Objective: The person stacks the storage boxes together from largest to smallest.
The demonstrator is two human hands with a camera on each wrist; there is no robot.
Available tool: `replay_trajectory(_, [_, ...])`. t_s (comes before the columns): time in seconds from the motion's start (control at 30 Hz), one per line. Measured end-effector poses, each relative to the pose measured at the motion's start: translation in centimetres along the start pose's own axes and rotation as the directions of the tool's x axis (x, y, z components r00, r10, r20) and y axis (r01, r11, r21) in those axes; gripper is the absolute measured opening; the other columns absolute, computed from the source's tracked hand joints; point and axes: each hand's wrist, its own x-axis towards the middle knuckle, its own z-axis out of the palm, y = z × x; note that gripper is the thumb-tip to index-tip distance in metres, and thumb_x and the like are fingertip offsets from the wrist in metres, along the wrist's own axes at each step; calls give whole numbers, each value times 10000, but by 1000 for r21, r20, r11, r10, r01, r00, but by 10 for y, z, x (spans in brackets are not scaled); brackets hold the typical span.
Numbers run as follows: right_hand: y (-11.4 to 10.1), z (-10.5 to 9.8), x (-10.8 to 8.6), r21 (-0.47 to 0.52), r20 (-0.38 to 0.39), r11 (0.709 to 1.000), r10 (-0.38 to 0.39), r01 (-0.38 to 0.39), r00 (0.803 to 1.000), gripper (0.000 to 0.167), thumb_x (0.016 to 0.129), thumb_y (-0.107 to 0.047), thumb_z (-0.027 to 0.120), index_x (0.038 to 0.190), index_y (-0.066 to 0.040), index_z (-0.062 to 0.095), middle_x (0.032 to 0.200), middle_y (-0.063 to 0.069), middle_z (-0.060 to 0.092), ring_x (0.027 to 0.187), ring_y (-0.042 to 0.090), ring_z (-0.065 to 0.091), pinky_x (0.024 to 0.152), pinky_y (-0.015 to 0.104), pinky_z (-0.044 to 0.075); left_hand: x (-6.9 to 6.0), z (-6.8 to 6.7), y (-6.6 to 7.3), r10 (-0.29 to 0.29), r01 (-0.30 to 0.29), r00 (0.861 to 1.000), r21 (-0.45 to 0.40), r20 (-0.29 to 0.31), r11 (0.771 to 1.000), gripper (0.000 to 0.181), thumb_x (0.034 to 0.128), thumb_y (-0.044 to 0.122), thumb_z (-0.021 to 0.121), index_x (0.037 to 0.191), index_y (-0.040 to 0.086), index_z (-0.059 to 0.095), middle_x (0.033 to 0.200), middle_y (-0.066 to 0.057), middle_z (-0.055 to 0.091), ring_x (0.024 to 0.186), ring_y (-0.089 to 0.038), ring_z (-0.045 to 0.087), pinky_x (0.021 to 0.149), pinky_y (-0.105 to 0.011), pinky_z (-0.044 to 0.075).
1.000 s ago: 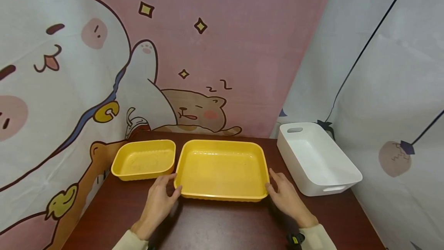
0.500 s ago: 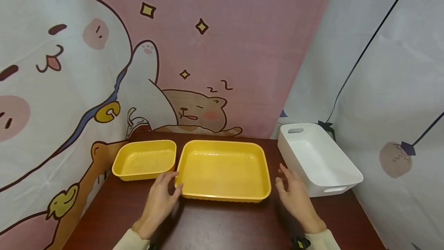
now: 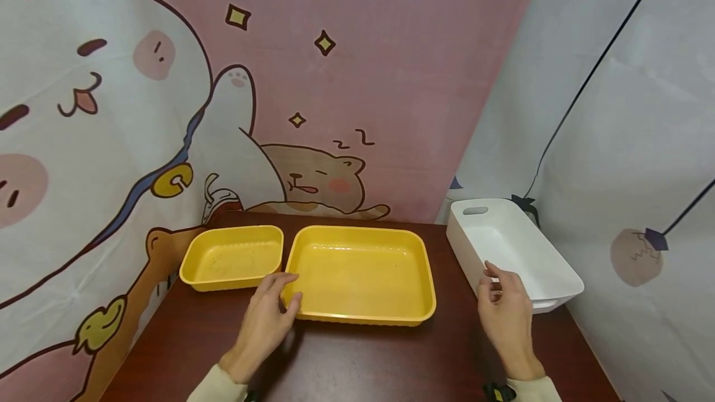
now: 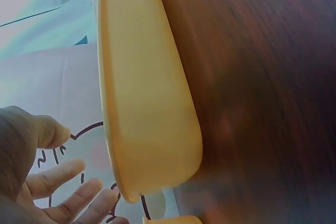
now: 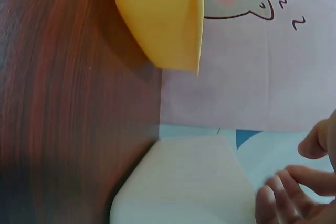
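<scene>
Above the tabletop (image 3: 363, 361), the left hand (image 3: 265, 326) by the big tray (image 3: 360, 278) and the right hand (image 3: 508, 318) before the bin (image 3: 519, 241) hang loose-fingered, gripping nothing; the tray lies flat, seemingly needing no support, beside the small tray (image 3: 234, 258).

centre: plain yellow on large tray (image 3: 357, 275) | left of centre: matching yellow on small tray (image 3: 234, 256) | right: white on storage bin (image 3: 511, 237) | bottom: dark red-brown, wood-grained on tabletop (image 3: 380, 361) | upper left: cartoon cat print on pink-and-white backdrop cloth (image 3: 391, 79)
</scene>
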Motion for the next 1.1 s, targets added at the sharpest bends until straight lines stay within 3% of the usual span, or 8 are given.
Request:
replay_trajectory(0.03, [3,-1,1,1,-33,1000,14,-14,999,378,1014,24,741,1386,37,809,1184,263,768,907,400,782,744,-17,425,0,0,2,7,-7,1000,-2,1,1000,416,1013,162,908,1414,102,817,1444,-154,767,662,-73,567,698,-286,559])
replay_trajectory(0.13, [10,-3,1,-21,-82,997,78,-80,994,396,1009,-16,730,1396,33,801,1248,304,714,1001,434,724,804,100,414,2,3,7,44,-44,999,1,-18,999,415,1009,160,912,1408,92,821,1437,-159,774,792,-202,745,806,-425,671])
replay_trajectory(0.27, [19,-4,3,-37,-104,987,151,-155,983,438,1000,-61,722,1418,60,776,1340,368,637,1197,568,604,947,560,473,6,8,14,79,-80,996,-17,-38,997,415,992,147,931,1388,80,829,1416,-155,779,1225,-402,809,1004,-591,689])
replay_trajectory(0.4, [28,-5,4,-62,-114,976,203,-211,973,494,992,-100,707,1441,106,729,1444,412,568,1343,670,473,1024,781,364,11,12,22,95,-96,995,-37,-20,995,406,999,163,927,1383,79,828,1413,-147,778,1292,-412,782,1057,-610,667])
replay_trajectory(0.67, [47,-8,5,-38,-37,924,379,-381,924,772,1018,-165,644,1650,212,412,1803,461,165,1652,684,126,1277,872,169,27,23,42,112,-110,993,-53,27,992,417,1026,216,908,1415,98,817,1419,-110,778,1295,-340,782,1098,-545,666])
replay_trajectory(0.87, [59,-12,6,-10,69,852,523,-523,850,1048,1080,-238,570,1774,173,-100,1843,417,-280,1697,691,-85,1423,797,60,43,32,63,157,-153,986,-73,51,986,420,1045,245,893,1438,122,808,1414,-99,776,1303,-334,770,1118,-540,659])
replay_trajectory(1.0, [63,-15,7,-23,152,806,587,-591,795,1090,1108,-274,483,1719,101,-338,1819,384,-384,1695,728,-74,1422,798,86,52,38,77,174,-168,982,-83,73,982,412,1070,261,863,1455,131,798,1426,-99,772,1301,-348,767,1114,-571,654])
replay_trajectory(1.1, [64,-16,7,-31,183,794,601,-606,778,1087,1106,-274,449,1686,93,-393,1822,381,-381,1702,718,-68,1417,800,102,58,44,86,183,-173,977,-97,110,980,419,1094,289,834,1481,135,785,1449,-100,766,1311,-355,762,1127,-596,639])
